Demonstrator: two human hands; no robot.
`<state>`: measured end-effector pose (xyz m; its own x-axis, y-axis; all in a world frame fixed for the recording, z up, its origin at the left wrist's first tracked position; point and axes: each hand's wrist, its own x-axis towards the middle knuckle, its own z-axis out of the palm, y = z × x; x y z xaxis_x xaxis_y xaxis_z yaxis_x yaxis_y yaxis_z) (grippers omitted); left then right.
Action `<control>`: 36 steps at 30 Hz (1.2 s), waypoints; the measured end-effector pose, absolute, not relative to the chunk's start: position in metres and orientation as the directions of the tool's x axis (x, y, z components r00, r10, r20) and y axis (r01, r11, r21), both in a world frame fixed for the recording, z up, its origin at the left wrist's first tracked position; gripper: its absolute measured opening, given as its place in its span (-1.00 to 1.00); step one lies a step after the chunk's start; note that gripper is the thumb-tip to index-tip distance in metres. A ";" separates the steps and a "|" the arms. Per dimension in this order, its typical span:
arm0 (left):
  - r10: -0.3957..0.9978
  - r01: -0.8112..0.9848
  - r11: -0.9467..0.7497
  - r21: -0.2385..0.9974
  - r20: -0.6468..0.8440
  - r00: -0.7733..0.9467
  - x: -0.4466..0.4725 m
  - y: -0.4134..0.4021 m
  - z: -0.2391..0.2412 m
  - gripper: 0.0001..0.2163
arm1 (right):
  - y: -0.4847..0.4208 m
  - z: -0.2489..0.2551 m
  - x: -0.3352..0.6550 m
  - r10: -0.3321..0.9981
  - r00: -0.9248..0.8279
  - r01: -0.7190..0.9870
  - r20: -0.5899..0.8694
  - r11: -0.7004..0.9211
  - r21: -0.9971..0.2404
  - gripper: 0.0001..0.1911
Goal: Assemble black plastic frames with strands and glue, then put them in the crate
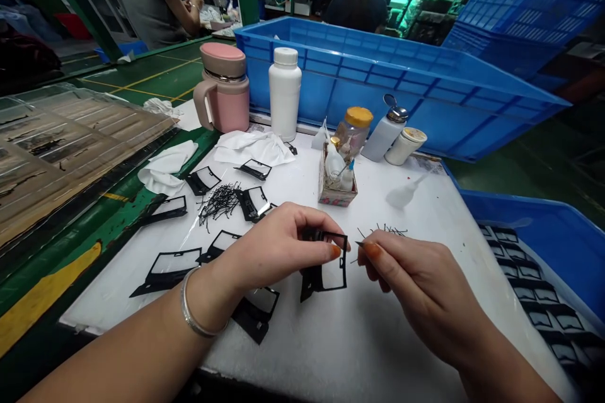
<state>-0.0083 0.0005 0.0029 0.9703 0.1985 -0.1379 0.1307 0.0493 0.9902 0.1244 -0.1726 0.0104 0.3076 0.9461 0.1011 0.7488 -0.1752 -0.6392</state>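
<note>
My left hand [278, 245] grips a black plastic frame with a clear window [334, 272], tilted up above the white tabletop. Close by on the right, my right hand [401, 271] is closed in a pinch; a small dark tip pokes out past the thumb, too small to name. Behind that hand lies a sparse scatter of thin black strips [385, 228]. A denser pile of black strips [220, 203] rests at the left. Around it lie several similar black frames, one of them [172, 263] left of my wrist and another [259, 313] under my forearm.
A small box with squeeze bottles [338, 192] stands mid-table. Behind are a pink mug [229, 97], a white bottle [285, 91], a yellow-lidded jar [355, 129] and a large blue crate [401, 75]. At right, a blue bin [562, 227] holds rows of frames. Two people sit beyond.
</note>
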 end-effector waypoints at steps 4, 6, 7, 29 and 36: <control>0.152 0.153 0.058 0.986 -0.161 0.975 -0.008 -0.002 0.000 -0.92 | -0.169 0.012 0.122 0.951 0.302 0.757 0.062 -0.199 -0.622 -0.58; 0.138 0.179 0.050 0.983 -0.184 0.973 -0.008 -0.002 -0.002 -0.91 | -0.167 0.013 0.122 0.950 0.307 0.768 0.052 -0.214 -0.604 -0.58; 0.135 0.187 0.049 0.981 -0.192 0.972 -0.008 -0.002 -0.003 -0.90 | -0.166 0.013 0.121 0.950 0.307 0.772 0.049 -0.219 -0.596 -0.57; 0.136 0.198 0.009 0.980 -0.197 0.971 -0.004 -0.003 -0.003 -0.90 | -0.168 0.010 0.118 0.958 0.284 0.837 0.035 -0.230 -0.497 -0.60; 0.137 0.195 -0.020 0.981 -0.191 0.972 -0.003 -0.002 -0.003 -0.89 | -0.167 0.008 0.118 0.955 0.292 0.841 0.043 -0.235 -0.488 -0.59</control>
<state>-0.0033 -0.0020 -0.0029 0.9721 0.1369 -0.1905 0.1949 -0.0195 0.9806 0.1180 -0.1672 0.0084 0.2922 0.9554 0.0430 0.8408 -0.2353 -0.4875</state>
